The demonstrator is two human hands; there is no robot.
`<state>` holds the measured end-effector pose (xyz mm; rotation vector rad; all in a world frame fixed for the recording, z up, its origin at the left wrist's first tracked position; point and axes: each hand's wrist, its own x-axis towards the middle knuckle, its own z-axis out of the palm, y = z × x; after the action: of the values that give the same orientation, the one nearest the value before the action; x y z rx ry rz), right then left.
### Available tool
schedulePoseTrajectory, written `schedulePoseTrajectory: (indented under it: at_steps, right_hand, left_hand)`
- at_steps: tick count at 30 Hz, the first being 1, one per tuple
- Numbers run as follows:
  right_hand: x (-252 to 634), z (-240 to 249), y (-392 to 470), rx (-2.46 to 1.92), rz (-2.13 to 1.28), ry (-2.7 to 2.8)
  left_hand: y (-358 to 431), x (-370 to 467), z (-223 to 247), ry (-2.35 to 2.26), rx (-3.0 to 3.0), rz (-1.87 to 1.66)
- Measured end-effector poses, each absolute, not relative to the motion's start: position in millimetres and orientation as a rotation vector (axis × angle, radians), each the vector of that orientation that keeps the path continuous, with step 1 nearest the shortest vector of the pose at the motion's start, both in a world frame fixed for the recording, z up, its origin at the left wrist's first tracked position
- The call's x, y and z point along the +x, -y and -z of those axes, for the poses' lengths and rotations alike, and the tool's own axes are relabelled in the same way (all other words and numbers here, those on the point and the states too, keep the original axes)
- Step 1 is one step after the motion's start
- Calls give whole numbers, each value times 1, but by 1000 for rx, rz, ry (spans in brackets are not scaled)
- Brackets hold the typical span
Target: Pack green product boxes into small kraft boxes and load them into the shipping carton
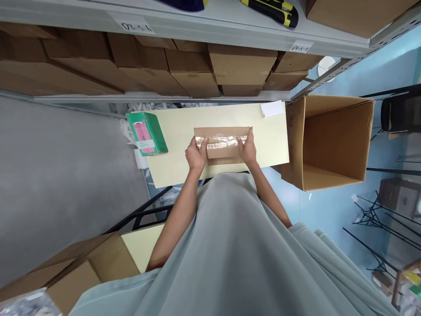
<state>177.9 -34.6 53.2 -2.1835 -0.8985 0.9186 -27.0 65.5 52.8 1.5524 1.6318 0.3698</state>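
Between my two hands is a small brown cardboard box (222, 151), with shiny clear tape running along its top. It is over the pale yellow table (177, 171), near the table's front edge. My left hand (196, 154) grips the box's left end, thumb on the taped face. At the right end, my right hand (247, 148) holds it the same way, fingers around the edge. The undersides of both hands' fingers are hidden by the box.
A green box with a pink panel (158, 134) lies at the table's left end. A white card (272, 109) is at the back right. Right of the table stands a large open carton (335, 140). Shelving with brown boxes (243, 66) spans the back; a yellow-black tool (272, 9) rests above.
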Motion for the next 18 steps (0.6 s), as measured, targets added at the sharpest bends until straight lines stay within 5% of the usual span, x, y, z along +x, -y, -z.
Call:
schedulePoseTrajectory:
  at_steps: [5, 13, 18]
  right_hand:
    - [193, -48, 46, -2003, -1011, 870]
    - [160, -66, 26, -2523, -584, 1016]
    - [150, -73, 24, -2580, -613, 1126]
  left_hand:
    - [-68, -35, -47, -1590, 1560, -398]
    - [-57, 2, -59, -1683, 1717, -342]
    - [-57, -5, -53, -1660, 1686, -304]
